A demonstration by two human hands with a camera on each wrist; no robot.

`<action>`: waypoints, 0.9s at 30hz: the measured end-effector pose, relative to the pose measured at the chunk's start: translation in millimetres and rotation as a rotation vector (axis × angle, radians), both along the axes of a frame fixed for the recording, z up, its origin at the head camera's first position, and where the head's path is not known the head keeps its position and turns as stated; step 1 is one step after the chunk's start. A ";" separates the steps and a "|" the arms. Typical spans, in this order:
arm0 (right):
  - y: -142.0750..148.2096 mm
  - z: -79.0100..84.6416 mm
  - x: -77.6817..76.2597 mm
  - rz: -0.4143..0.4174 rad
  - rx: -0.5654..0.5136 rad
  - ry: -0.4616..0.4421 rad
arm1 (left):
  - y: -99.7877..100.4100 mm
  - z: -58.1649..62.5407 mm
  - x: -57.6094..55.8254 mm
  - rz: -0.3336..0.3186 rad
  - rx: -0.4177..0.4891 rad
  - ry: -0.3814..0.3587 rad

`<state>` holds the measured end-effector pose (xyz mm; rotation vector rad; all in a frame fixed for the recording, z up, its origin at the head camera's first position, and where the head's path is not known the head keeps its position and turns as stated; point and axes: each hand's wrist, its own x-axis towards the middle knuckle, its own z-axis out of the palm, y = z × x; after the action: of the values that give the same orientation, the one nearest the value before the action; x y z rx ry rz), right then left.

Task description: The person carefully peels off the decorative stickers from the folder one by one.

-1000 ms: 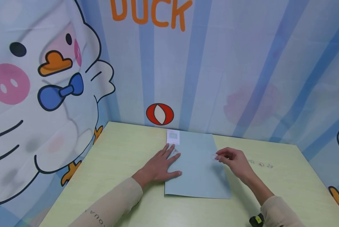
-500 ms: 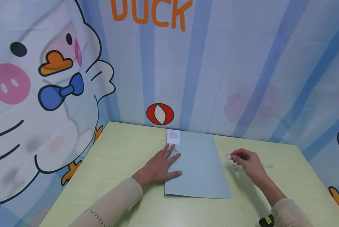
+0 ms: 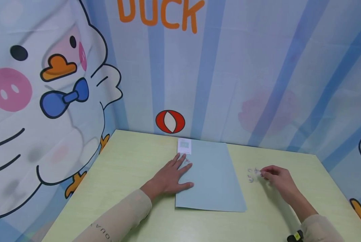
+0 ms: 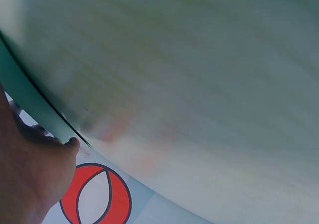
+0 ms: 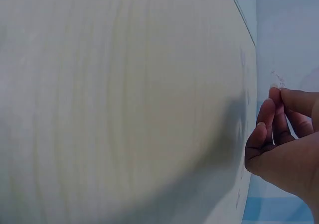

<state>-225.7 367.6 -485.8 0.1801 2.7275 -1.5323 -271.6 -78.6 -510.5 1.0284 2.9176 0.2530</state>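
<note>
My left hand [image 3: 169,175] rests spread on the left side of a light blue folder-like sheet [image 3: 212,178], fingertips by a small printed sticker [image 3: 187,161] and below a white label [image 3: 184,146]. In the left wrist view, only part of that hand [image 4: 37,169] shows. To the right of the sheet, my right hand [image 3: 278,181] pinches a small clear sticker [image 5: 279,78] with pinkish print between thumb and forefinger, above the table. Just left of its fingertips, several small clear stickers [image 3: 250,180] lie on the table.
The pale yellow-green table [image 3: 138,151] meets a blue striped cloth backdrop [image 3: 180,67] along its far edge. A dark strap with a yellow-marked device [image 3: 295,236] sits at the right wrist.
My right hand has moved right, from over the sheet to the table beyond its right edge, revealing small stickers near the sheet. My left hand and the sheet stay put.
</note>
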 end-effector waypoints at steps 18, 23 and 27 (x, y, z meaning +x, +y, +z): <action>13.3 -15.6 -0.5 -0.010 0.137 -0.052 | -0.1 1.1 0.3 -0.002 -0.007 0.000; 12.0 -15.4 0.5 -0.007 0.169 -0.046 | -0.6 0.1 -0.4 0.003 -0.008 -0.004; 10.9 -14.3 1.4 -0.010 0.191 -0.034 | -0.7 -0.4 -0.6 0.006 -0.015 -0.004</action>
<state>-224.3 378.5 -500.1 0.2186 2.8475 -1.2564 -272.2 -79.3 -510.9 1.0159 2.9152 0.2331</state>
